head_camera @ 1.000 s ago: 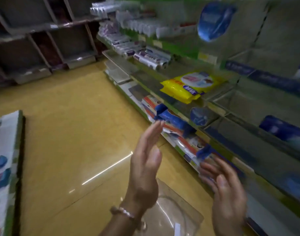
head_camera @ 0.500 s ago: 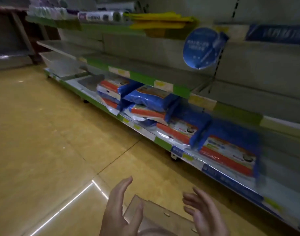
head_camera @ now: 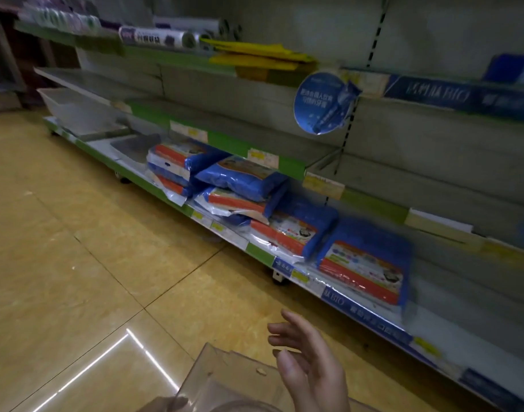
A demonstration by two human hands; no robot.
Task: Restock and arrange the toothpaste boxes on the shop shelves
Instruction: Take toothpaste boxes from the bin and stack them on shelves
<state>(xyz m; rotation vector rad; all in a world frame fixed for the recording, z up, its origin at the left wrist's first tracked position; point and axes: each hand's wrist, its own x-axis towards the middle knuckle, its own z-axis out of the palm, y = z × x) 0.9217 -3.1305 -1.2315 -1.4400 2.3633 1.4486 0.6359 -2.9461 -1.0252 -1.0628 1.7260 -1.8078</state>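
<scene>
My right hand (head_camera: 309, 362) hovers low over the floor, fingers spread and holding nothing, just right of a clear plastic panel (head_camera: 225, 379). Only fingertips of my left hand (head_camera: 165, 403) show at the bottom edge, gripping the panel's near corner. A blue box (head_camera: 511, 69), too blurred to identify, stands on the upper shelf at far right. A round blue toothpaste sign (head_camera: 324, 102) hangs from that shelf's edge. The middle shelf (head_camera: 373, 203) beside it looks bare.
Several blue and orange bags (head_camera: 242, 185) lie heaped on the bottom shelf (head_camera: 260, 252). Yellow packs (head_camera: 260, 58) and rolls (head_camera: 159, 37) sit on the upper shelf. A white tray (head_camera: 73, 110) rests at the far left. Tan floor tiles (head_camera: 76, 263) stretch to the left.
The view has moved closer to the low shelves. My right hand has risen slightly. My left hand has dropped almost out of view with the clear panel.
</scene>
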